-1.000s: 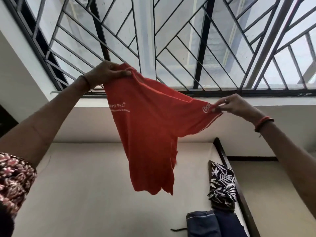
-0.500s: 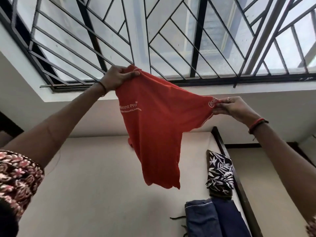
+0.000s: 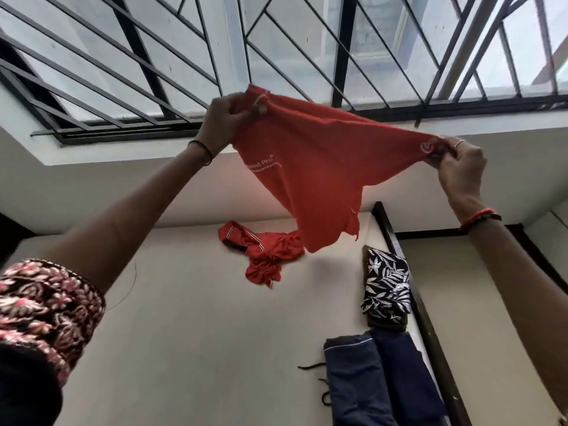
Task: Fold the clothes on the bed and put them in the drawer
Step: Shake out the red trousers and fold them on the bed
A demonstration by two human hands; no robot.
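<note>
I hold a red T-shirt (image 3: 319, 176) with white lettering up in the air over the bed (image 3: 199, 333). My left hand (image 3: 227, 121) grips its upper left corner, fingers curled round the cloth. My right hand (image 3: 458, 170) pinches the sleeve end with a white logo at the right. The shirt is stretched between them and its lower part hangs down. A second, crumpled red garment (image 3: 264, 250) with striped trim lies on the cream sheet below. No drawer is in view.
At the bed's right edge lie a folded black-and-white leaf-print garment (image 3: 385, 287) and folded navy clothes (image 3: 378, 379) with a dark cord beside them. A dark bed frame (image 3: 430, 327) runs along that side. A barred window (image 3: 276, 56) fills the wall above.
Both hands have spread wider, pulling the shirt taut. The view has tilted down, and the crumpled red garment on the bed has come into sight.
</note>
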